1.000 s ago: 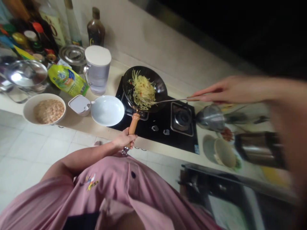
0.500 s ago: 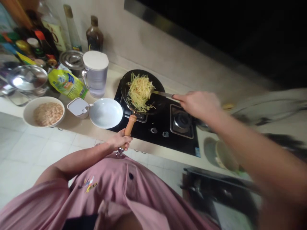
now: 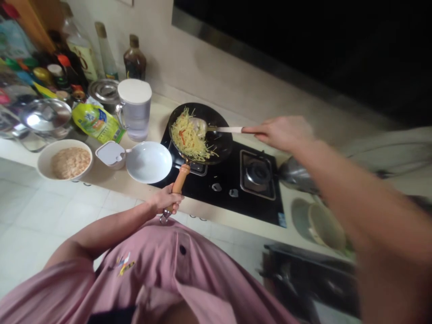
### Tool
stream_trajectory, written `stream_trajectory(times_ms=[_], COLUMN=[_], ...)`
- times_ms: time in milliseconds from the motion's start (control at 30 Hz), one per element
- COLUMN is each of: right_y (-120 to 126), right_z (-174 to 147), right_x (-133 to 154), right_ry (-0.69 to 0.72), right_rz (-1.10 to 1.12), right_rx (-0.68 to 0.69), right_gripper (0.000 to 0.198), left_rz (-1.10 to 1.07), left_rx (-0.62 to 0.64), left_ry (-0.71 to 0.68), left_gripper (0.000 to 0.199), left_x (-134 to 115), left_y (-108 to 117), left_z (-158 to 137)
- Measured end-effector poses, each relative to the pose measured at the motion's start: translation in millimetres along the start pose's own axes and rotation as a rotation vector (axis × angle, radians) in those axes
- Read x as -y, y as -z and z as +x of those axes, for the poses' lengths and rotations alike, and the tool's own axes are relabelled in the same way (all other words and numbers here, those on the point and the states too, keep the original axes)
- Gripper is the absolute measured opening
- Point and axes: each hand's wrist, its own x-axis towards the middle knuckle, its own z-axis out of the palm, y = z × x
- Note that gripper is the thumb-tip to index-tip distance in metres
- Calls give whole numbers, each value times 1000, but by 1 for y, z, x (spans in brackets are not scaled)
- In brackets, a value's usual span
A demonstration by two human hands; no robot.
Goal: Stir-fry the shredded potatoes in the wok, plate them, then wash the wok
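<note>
A dark wok sits on the left burner of the black stove. My left hand is wrapped round its wooden handle. Pale yellow-green shreds with a few orange strips lie heaped in the wok's left half. My right hand grips the wooden end of a spatula. The spatula's blade touches the upper right side of the shreds and is partly covered by them. A white plate stands on the counter just left of the wok.
Left on the counter are a lidded white container, a bowl of pinkish-beige food, a water pitcher, a green pouch and several bottles. Right are a bare burner and a light-coloured bowl. A dark range hood hangs above.
The spatula has swung further left into the wok, and its blade shows more. The shreds are spread lower and leftward, with orange strips now visible. My left hand still holds the handle.
</note>
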Motion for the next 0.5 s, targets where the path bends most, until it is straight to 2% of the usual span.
stream_trajectory(times_ms=[133, 200, 333, 433, 500], right_y=[4, 7, 9, 11, 16], right_z=[6, 17, 30, 19, 5], right_x=[-24, -26, -4, 9, 6], right_ry=[-90, -96, 9, 114, 129], right_rz=[-71, -79, -56, -103, -130], right_rx=[-5, -18, -77, -70, -57], right_gripper=[41, 41, 44, 46, 45], left_rz=[1, 9, 35, 35, 32], left_rx=[-10, -9, 1, 6, 3], left_ry=[1, 4, 15, 19, 25], left_gripper=[33, 32, 31, 30, 31], left_x=[0, -1, -4, -5, -5], left_y=[2, 3, 5, 6, 5], left_z=[-1, -1, -1, -2, -2])
